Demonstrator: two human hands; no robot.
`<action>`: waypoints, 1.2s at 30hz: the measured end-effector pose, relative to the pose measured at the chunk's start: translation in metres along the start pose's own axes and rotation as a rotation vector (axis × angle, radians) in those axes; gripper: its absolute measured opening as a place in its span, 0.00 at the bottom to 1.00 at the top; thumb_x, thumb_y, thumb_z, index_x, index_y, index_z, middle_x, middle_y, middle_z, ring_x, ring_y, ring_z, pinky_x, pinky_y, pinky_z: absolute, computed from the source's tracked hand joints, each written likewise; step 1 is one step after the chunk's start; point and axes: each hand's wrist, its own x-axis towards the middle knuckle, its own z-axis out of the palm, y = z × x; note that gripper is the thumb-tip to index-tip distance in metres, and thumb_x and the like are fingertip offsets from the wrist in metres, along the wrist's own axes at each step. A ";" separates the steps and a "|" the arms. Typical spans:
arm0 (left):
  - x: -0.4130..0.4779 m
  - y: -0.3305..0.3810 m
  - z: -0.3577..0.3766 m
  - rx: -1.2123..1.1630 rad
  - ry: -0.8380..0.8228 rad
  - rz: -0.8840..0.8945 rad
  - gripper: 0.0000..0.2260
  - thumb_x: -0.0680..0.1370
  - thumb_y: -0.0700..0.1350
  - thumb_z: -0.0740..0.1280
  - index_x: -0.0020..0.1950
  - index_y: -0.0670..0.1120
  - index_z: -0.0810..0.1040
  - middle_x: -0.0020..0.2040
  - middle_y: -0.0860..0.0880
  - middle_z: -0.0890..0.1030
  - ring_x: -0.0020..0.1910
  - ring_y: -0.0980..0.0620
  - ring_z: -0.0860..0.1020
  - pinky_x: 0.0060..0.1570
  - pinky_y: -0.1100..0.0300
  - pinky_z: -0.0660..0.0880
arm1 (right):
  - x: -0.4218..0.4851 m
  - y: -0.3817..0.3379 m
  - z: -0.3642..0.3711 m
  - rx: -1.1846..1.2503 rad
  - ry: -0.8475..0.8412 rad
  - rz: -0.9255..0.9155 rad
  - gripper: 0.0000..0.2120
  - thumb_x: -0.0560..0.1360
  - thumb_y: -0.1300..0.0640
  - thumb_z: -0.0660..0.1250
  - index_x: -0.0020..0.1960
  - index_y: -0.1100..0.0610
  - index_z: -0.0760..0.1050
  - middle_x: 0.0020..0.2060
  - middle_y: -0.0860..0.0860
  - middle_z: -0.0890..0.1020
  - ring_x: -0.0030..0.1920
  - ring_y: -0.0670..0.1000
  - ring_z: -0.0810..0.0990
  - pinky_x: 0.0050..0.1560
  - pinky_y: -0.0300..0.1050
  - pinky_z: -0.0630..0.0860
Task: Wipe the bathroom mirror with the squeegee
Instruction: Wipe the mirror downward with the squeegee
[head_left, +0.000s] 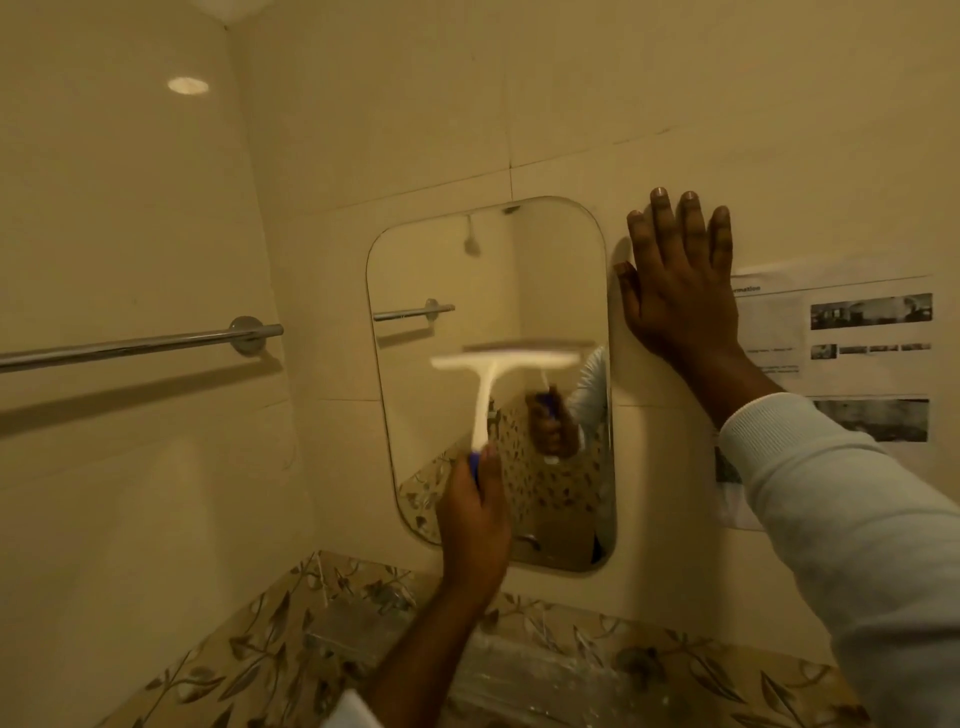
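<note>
A rounded rectangular mirror (467, 270) hangs on the cream tiled wall. My left hand (475, 512) is shut on the blue grip of a white squeegee (501, 364). Its blade lies level across the mirror at about mid-height, and the tool looks blurred. The glass shows a reflection of the hand and squeegee. My right hand (675, 291) rests flat on the wall just right of the mirror, fingers spread and pointing up, holding nothing.
A chrome towel bar (135, 345) runs along the left wall near the corner. A printed paper sheet with photos (857, 358) is stuck to the wall right of my right hand. Leaf-patterned tiles (545, 649) run below the mirror.
</note>
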 end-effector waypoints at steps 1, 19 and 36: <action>0.022 0.020 0.002 -0.005 0.009 0.038 0.19 0.80 0.65 0.57 0.45 0.51 0.75 0.33 0.49 0.76 0.28 0.58 0.73 0.27 0.59 0.72 | -0.001 0.000 0.000 0.002 0.000 0.001 0.30 0.87 0.44 0.51 0.84 0.58 0.55 0.84 0.62 0.56 0.84 0.66 0.52 0.81 0.70 0.48; 0.127 0.097 0.039 0.032 0.021 0.146 0.18 0.83 0.62 0.57 0.45 0.50 0.73 0.33 0.55 0.74 0.28 0.68 0.74 0.25 0.74 0.67 | 0.000 0.000 0.000 0.018 0.013 0.002 0.28 0.87 0.46 0.51 0.83 0.58 0.58 0.84 0.62 0.58 0.84 0.66 0.53 0.82 0.70 0.49; 0.053 -0.006 0.012 0.114 -0.046 0.101 0.15 0.82 0.62 0.58 0.47 0.53 0.75 0.32 0.53 0.77 0.29 0.60 0.77 0.26 0.66 0.71 | -0.001 -0.002 -0.001 -0.005 -0.002 0.008 0.28 0.87 0.46 0.50 0.83 0.58 0.58 0.84 0.62 0.58 0.84 0.66 0.53 0.82 0.70 0.49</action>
